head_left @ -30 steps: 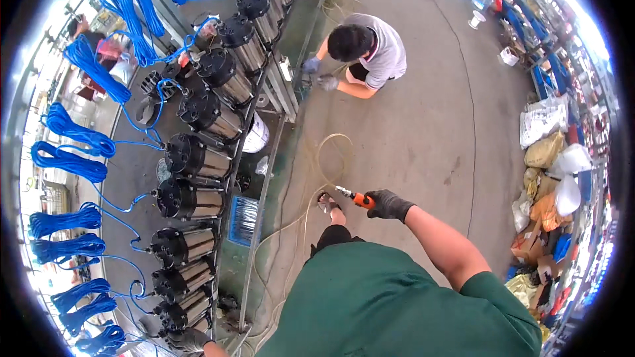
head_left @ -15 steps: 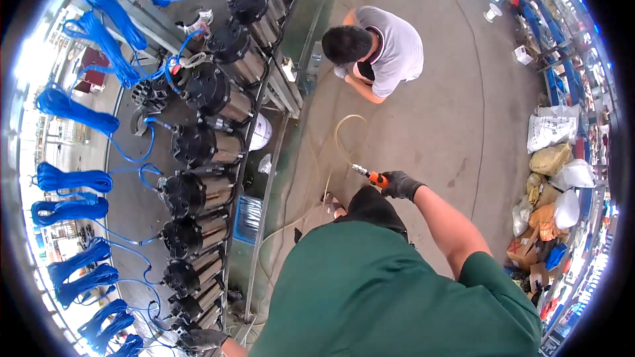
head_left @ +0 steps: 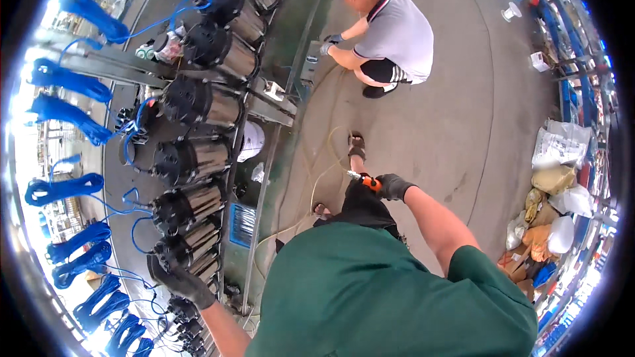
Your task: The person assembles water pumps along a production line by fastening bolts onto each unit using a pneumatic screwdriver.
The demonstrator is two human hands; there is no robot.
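In my right hand (head_left: 395,187), in a dark glove, is an orange air tool (head_left: 372,183) with a metal tip, held in front of my thigh. A thin clear yellowish hose (head_left: 331,133) loops near the tool's tip and trails over the floor. My left hand (head_left: 180,281), gloved too, is stretched out over the row at my left, fingers extended beside a motor-like cylinder (head_left: 178,248) with a black end and a shiny metal body. Whether the fingers touch it I cannot tell. Blue cable coils (head_left: 79,243) hang along the row, their cables running to the cylinders.
Ahead, a co-worker (head_left: 397,36) in a grey shirt squats beside the row, gloved hands at its lower edge. A blue tray (head_left: 243,225) of thin metal rods and a white bucket (head_left: 251,140) sit beneath the row. Sacks (head_left: 554,178) and shelves line the right side.
My left hand has moved forward along the row of cylinders. The view has shifted, and my feet show more. The co-worker has lifted their head and reaches toward the row.
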